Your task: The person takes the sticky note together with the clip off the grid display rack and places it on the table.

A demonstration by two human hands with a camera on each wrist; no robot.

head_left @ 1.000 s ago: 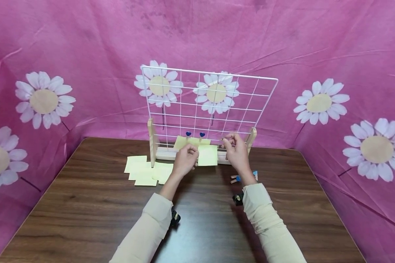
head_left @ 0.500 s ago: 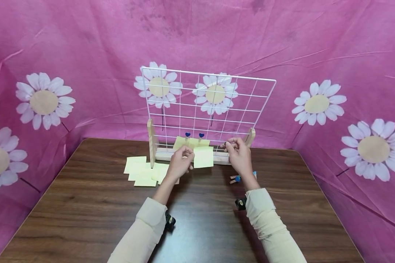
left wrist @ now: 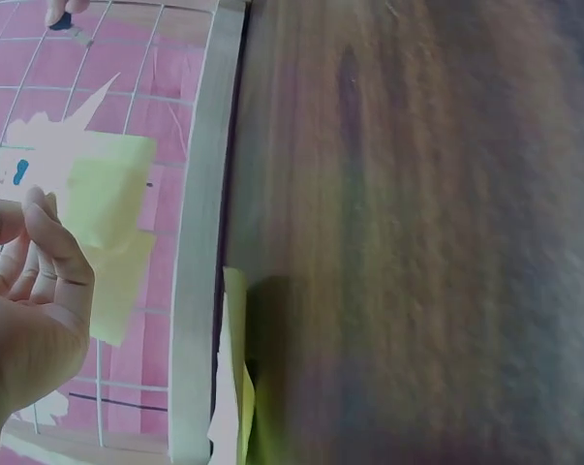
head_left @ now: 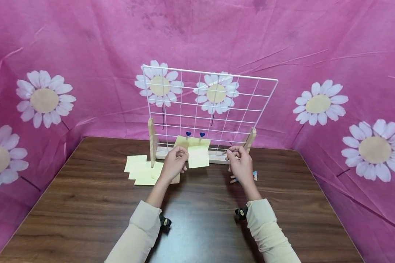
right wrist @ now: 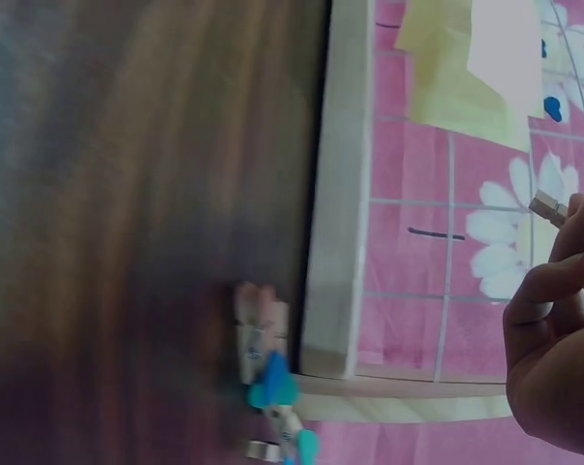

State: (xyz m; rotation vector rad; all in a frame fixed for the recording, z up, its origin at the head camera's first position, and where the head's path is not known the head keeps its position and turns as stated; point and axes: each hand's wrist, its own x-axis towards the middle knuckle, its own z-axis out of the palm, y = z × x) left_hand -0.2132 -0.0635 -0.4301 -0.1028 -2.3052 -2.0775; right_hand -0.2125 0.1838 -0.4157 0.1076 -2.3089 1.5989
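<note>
My left hand [head_left: 175,163] pinches a pale yellow sticky note [head_left: 198,157] by its left edge, holding it upright in front of the wire grid rack [head_left: 210,73]. Behind it, pale yellow notes [head_left: 180,141] hang low on the grid under two clothespins with dark blue hearts, the left [head_left: 188,134] and the right [head_left: 202,134]. My right hand [head_left: 241,164] is raised before the grid's lower right. Between its thumb and fingertips it pinches a small wooden clothespin [right wrist: 548,207], whose dark end shows in the left wrist view.
Several overlapping yellow sticky notes [head_left: 139,165] lie on the wooden table [head_left: 204,226] by the rack's left wooden foot [head_left: 151,142]. Small clothespins [head_left: 255,176] with blue and turquoise hearts lie beside my right wrist. A flowered pink cloth [head_left: 102,54] surrounds the table.
My left hand has moved left with the sticky note, which now overlaps the hanging notes more. My right hand has come lower and slightly right, still holding the clothespin.
</note>
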